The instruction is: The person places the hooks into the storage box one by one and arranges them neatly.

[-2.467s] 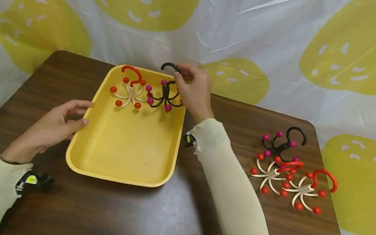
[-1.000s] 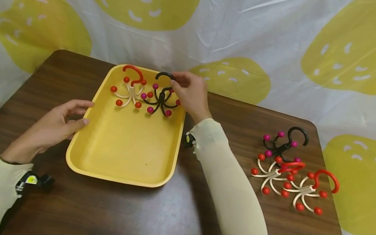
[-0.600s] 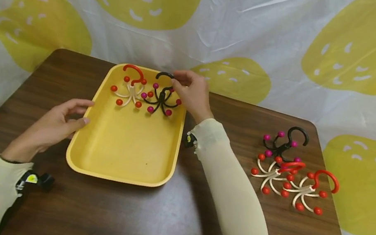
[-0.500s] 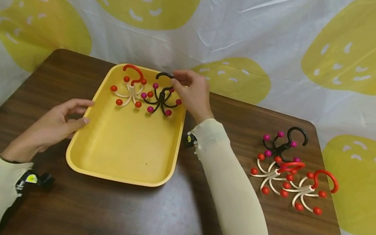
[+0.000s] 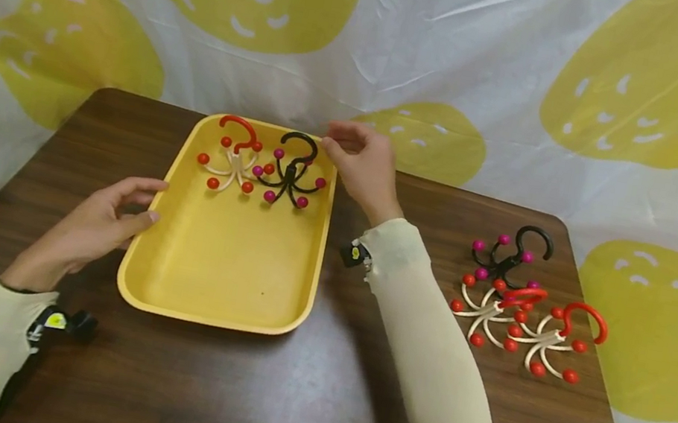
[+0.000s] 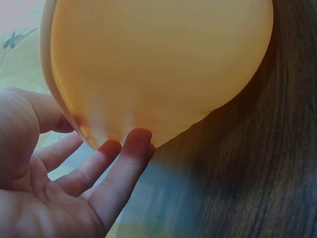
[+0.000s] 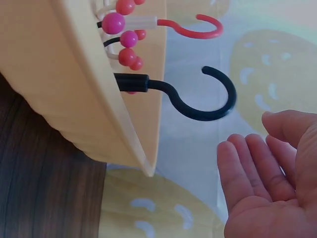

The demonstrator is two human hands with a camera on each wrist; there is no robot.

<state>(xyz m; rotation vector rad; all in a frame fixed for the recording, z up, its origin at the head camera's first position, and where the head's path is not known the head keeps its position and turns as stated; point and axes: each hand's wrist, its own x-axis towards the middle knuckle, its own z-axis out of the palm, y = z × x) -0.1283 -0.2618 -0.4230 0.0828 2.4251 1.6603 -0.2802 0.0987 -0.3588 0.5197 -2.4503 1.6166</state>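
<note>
A yellow tray [image 5: 226,275] holds two many-armed hooks with ball tips, side by side at its far end. The left one [image 5: 236,165] has white arms, red balls and a red hook. The right one [image 5: 290,174] is black with magenta balls. My right hand [image 5: 366,163] is just right of the black hook top, apart from it, with nothing between thumb and fingers, as the right wrist view confirms. My left hand [image 5: 99,222] touches the tray's left side. In the left wrist view its fingertips [image 6: 136,141] lie against the outer wall, and the thumb meets the rim.
At the table's right lie another black hook with magenta balls [image 5: 506,265] and two white-armed ones with red balls, a left one [image 5: 487,315] and a right one [image 5: 548,340], close together. A patterned cloth [image 5: 253,83] hangs behind the brown table [image 5: 198,391].
The black many-armed hook was lowered and shifted left to stand beside the red-hooked one. My right hand has let it go and moved right. My left hand has stayed at the tray.
</note>
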